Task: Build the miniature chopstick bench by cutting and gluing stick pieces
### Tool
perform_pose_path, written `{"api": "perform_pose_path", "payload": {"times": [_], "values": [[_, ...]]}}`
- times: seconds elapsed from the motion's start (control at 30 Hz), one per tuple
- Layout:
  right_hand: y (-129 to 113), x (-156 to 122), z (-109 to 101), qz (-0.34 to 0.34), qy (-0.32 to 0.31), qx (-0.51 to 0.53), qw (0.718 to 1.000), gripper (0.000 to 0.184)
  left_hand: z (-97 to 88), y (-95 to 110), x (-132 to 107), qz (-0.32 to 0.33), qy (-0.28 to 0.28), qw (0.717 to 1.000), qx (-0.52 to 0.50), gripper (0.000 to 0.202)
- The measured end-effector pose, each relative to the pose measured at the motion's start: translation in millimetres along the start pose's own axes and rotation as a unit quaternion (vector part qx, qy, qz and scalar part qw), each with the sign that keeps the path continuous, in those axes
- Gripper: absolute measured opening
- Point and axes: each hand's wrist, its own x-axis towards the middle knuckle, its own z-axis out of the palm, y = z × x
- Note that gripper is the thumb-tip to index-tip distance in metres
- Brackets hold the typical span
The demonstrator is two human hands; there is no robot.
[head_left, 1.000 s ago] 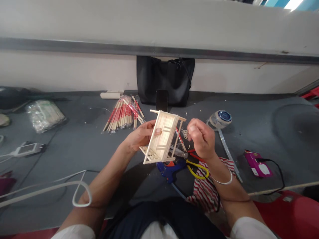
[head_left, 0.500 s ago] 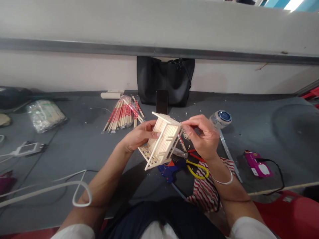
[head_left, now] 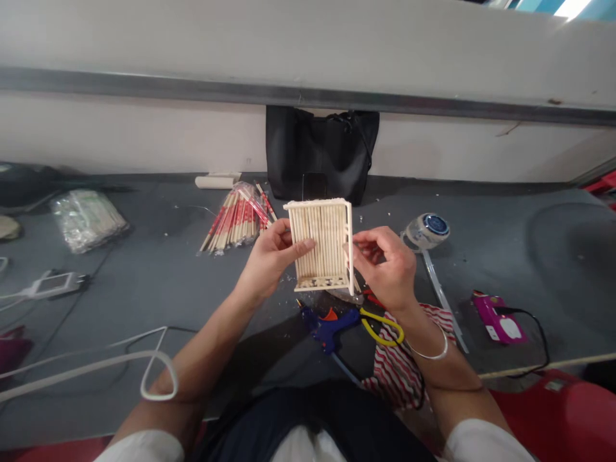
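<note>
A small box-like model built of pale wooden sticks (head_left: 320,240) is held up in front of me, its slatted panel facing the camera. My left hand (head_left: 274,256) is closed on its left edge, with the thumb lying across the slats. At the right edge, the thumb and fingers of my right hand (head_left: 387,263) pinch the upright stick frame; some fingertips are hidden behind it. Below the model lies a blue glue gun (head_left: 332,327) with an orange trigger. Beside that are yellow-handled pliers or cutters (head_left: 382,327), partly on a striped cloth (head_left: 397,369).
Behind the left hand lies a bag of red-marked chopsticks (head_left: 235,221). A black handbag (head_left: 320,151) leans on the wall with a phone (head_left: 314,186) before it. A clear jar (head_left: 426,231) and a magenta box (head_left: 500,319) are at right. White cable (head_left: 158,366) crosses the left.
The model has been turned from a tilted side view to upright, slatted panel toward me. My right hand has slid slightly lower, from its top corner to the right edge.
</note>
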Motion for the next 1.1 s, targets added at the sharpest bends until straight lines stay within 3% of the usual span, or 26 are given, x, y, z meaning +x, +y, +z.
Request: {"api": "perform_pose_path", "payload": {"times": [0.2, 0.37, 0.5, 0.63, 0.8, 0.93, 1.1], "values": [[0.2, 7.6, -2.9, 0.081, -0.043, 0.047, 0.995, 0.017, 6.0, 4.2, -8.5, 0.064, 0.006, 0.995, 0.081, 0.036], [5.2, 10.4, -2.0, 0.175, -0.091, 0.135, 0.971, 0.026, 12.1, 3.4, -15.0, 0.116, 0.030, 0.982, 0.143, 0.031], [5.4, 10.1, 1.3, 0.198, -0.085, 0.155, 0.964, 0.029, 16.2, 0.1, -19.7, 0.144, 0.051, 0.972, 0.180, 0.028], [5.9, 11.3, 3.5, 0.218, -0.086, 0.190, 0.954, 0.029, 17.1, 1.3, -21.4, 0.137, 0.054, 0.971, 0.186, 0.031], [13.8, 17.1, -1.0, 0.242, -0.128, 0.275, 0.922, 0.025, 13.5, 1.0, -12.0, 0.100, 0.064, 0.987, 0.104, 0.037], [12.5, 17.7, -5.2, 0.209, -0.040, 0.255, 0.943, 0.019, 10.9, -6.3, -1.8, 0.064, 0.106, 0.992, -0.009, 0.040], [2.2, 7.3, -1.3, 0.087, 0.075, 0.156, 0.981, 0.023, 10.0, -17.2, 4.0, 0.009, 0.124, 0.985, -0.118, 0.031]]}}
